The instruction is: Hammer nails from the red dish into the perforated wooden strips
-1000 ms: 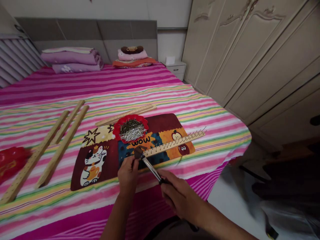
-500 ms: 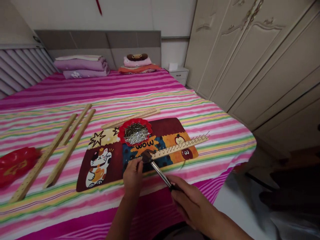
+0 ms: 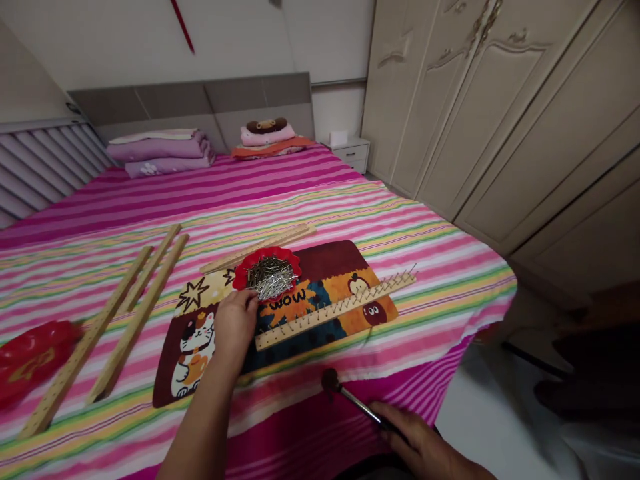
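Hammer (image 3: 355, 403) lowered, right hand (image 3: 415, 437) closed round it; left hand (image 3: 236, 325), half-curled, now at red bowl (image 3: 239, 275), hold unclear.

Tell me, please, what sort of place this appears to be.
It is most likely a bedroom: a large bed with a headboard and folded purple bedding stands beside a tall cupboard with panelled doors, probably a wardrobe.

The left grip (image 3: 235, 323) is hanging back-up at the bowl (image 3: 241, 274), fingers (image 3: 245, 297) bending, its forearm (image 3: 203, 407) slanting up behind. Right of the bowl and much nearer the body, the right grip (image 3: 413, 437) is clasping tightly.
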### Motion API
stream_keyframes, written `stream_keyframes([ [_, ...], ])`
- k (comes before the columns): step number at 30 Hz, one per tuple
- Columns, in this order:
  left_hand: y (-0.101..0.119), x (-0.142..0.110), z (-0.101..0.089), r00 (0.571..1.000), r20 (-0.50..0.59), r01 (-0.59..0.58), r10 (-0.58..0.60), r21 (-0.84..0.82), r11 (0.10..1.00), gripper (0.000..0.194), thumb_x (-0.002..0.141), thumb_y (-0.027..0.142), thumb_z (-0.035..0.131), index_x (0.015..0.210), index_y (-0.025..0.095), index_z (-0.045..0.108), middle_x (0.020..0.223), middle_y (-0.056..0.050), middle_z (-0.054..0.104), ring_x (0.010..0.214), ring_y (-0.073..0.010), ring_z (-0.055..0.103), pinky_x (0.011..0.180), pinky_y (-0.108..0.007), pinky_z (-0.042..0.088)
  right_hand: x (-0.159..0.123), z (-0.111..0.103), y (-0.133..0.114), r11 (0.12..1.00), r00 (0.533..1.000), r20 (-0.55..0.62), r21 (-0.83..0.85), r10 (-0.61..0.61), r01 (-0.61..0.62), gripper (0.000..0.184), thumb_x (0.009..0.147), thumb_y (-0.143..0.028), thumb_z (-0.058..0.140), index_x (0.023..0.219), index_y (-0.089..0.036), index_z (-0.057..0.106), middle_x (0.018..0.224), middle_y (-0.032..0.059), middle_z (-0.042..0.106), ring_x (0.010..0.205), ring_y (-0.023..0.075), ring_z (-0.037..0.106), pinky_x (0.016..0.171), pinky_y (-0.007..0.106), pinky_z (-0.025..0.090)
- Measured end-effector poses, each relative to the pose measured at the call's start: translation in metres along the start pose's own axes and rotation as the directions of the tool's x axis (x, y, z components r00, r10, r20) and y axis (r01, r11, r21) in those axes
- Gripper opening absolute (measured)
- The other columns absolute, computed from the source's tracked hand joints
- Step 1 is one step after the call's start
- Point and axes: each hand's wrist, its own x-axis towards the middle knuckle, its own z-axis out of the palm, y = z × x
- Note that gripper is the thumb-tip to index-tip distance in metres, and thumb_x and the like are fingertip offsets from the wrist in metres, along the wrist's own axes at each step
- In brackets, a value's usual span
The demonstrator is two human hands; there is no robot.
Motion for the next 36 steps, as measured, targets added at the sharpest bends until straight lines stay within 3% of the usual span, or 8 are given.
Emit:
stream_keyframes([
  [5,0.008,0.034,0.018,0.959,0.282,-0.041,-0.036,0.264,0.964,0.029,0.078,0.029,0.045,0.09,0.023,0.071,0.097,-0.008,0.07,0.092,-0.0261,0.061,0.079,-0.037,0.042,0.006,-0.001,0.001,0.997,0.996,0.078,-0.057,0.048,-0.043,0.039,0.087,-0.023,0.045,0.124,-0.02,0.058,0.112,0.0088,0.068,0.101,0.0225,0.063,0.089,0.03,0.049],
  [12,0.023,0.06,0.024,0.89,0.451,-0.09,-0.07,0.325,0.941,0.022,0.074,0.03,0.051,0.081,0.024,0.071,0.09,-0.008,0.072,0.094,-0.0265,0.062,0.079,-0.037,0.042,0.01,-0.003,-0.008,0.997,0.992,0.107,-0.026,0.073,-0.07,0.038,0.087,-0.022,0.044,0.122,-0.021,0.058,0.107,0.007,0.068,0.1,0.0213,0.062,0.088,0.028,0.048],
  [23,0.017,0.054,0.02,0.916,0.4,-0.151,0.03,0.274,0.95,0.026,0.081,0.023,0.041,0.084,0.015,0.065,0.095,-0.013,0.068,0.089,-0.0219,0.062,0.073,-0.029,0.043,0.011,-0.002,-0.011,0.999,0.996,0.086,0.022,0.03,-0.032,0.028,0.086,-0.022,0.044,0.107,-0.02,0.061,0.092,0.0037,0.068,0.083,0.0186,0.063,0.075,0.026,0.049],
  [26,0.011,0.055,0.014,0.939,0.344,-0.08,0.012,0.183,0.98,0.025,0.081,0.023,0.039,0.079,0.017,0.063,0.085,-0.009,0.069,0.079,-0.0182,0.062,0.068,-0.026,0.042,0.011,-0.001,-0.01,1.0,0.997,0.075,0.018,0.011,-0.012,0.029,0.085,-0.021,0.043,0.108,-0.021,0.061,0.094,0.004,0.068,0.085,0.0188,0.062,0.077,0.027,0.049],
  [28,0.005,0.054,0.01,0.957,0.29,0.027,-0.02,-0.022,0.999,0.02,0.077,0.023,0.043,0.071,0.017,0.061,0.074,-0.006,0.067,0.069,-0.0165,0.06,0.064,-0.026,0.041,0.011,0.0,-0.008,1.0,0.998,0.067,0.013,0.005,-0.006,0.031,0.084,-0.02,0.044,0.109,-0.021,0.062,0.094,0.0035,0.068,0.085,0.0187,0.062,0.077,0.027,0.048],
  [30,-0.001,0.05,0.006,0.966,0.248,0.155,-0.07,-0.339,0.928,0.014,0.072,0.026,0.05,0.066,0.017,0.059,0.065,-0.003,0.063,0.062,-0.0146,0.056,0.06,-0.025,0.041,0.011,0.0,-0.007,1.0,0.998,0.066,0.011,0.005,-0.006,0.031,0.084,-0.02,0.045,0.11,-0.022,0.062,0.094,0.0035,0.068,0.086,0.0187,0.062,0.078,0.026,0.048],
  [32,-0.006,0.04,0.0,0.957,0.26,0.267,-0.127,-0.625,0.734,0.015,0.065,0.032,0.059,0.066,0.016,0.059,0.062,0.0,0.06,0.058,-0.0124,0.053,0.057,-0.024,0.041,0.01,0.0,-0.005,1.0,0.997,0.071,0.007,0.011,-0.011,0.031,0.085,-0.022,0.045,0.112,-0.022,0.061,0.094,0.0037,0.068,0.086,0.0188,0.062,0.078,0.027,0.049],
  [36,-0.011,0.004,-0.02,0.896,0.37,0.435,-0.246,-0.841,0.321,0.035,0.049,0.031,0.076,0.077,0.015,0.061,0.064,0.002,0.062,0.056,-0.0094,0.054,0.053,-0.021,0.042,0.01,0.001,-0.005,1.0,0.997,0.083,0.007,0.011,-0.012,0.031,0.085,-0.022,0.044,0.112,-0.021,0.06,0.095,0.004,0.068,0.086,0.0189,0.063,0.078,0.027,0.049],
])
